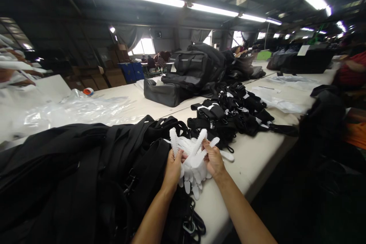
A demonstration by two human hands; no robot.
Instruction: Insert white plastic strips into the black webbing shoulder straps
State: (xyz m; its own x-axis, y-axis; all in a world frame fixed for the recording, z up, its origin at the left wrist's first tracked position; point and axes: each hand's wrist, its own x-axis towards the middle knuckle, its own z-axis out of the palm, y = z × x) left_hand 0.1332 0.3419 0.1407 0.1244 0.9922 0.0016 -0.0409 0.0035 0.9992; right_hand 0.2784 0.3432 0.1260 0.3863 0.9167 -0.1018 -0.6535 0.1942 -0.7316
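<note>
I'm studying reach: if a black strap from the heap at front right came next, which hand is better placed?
Probably the right hand: it is nearer the heap of black straps than the left hand, though both hold white strips.

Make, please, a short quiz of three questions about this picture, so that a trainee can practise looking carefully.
1. Multiple choice: what do the left hand and the right hand hold?
(a) cardboard boxes
(b) white strips with notched edges
(c) clear plastic bags
2. True or false: the large black fabric heap lies to the right of the right hand.
3. Fill in: the dark bags rest on a pale ____.

Key:
1. b
2. False; it lies on the left-hand side.
3. table
</note>
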